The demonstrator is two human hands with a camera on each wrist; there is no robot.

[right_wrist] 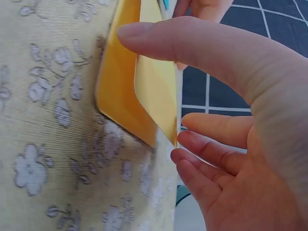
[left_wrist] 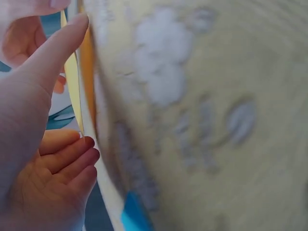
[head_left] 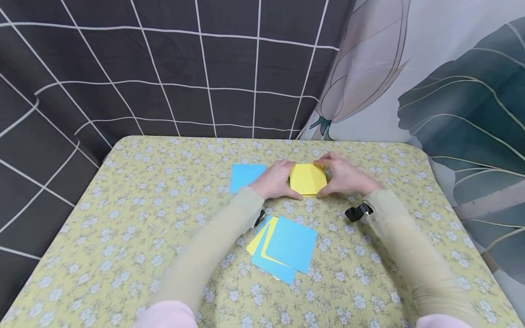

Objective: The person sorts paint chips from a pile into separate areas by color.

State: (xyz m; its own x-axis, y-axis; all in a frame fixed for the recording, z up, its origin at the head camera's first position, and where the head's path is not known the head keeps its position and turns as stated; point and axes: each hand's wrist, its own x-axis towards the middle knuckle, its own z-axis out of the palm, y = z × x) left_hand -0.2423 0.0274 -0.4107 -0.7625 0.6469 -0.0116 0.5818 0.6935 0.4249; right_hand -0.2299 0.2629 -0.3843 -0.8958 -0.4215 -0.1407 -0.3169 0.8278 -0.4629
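— At the far middle of the worktop [head_left: 123, 218], pinching the yellow cards [head_left: 307, 178] from both sides: left hand [head_left: 275, 180] on the left edge, right hand [head_left: 346, 177] on the right.

— Each grip closed or spread?

— Closed on the cards. Thumbs at the near edge, fingers curled round the far one. From the right wrist, thumb [right_wrist: 192, 45] laid over a paler top card tilted up off a deeper yellow one flat on the cloth.

— And around them?

— Just left of the left hand, a single blue card [head_left: 246, 176], flat. Nearer the body, between the forearms, a fanned pile of blue and yellow cards [head_left: 285, 248], well apart from the hands. Behind, a dark checked cloth [head_left: 164, 68] and a leaf-print cloth [head_left: 451, 91].

— Step in hand?

— Probably squaring the yellow cards into one neat stack; edges not yet flush, judging by that tilt.

— Needed for the next move?

— Even, light pressure from both sides, then lowering the top card onto its mate without bending a corner.
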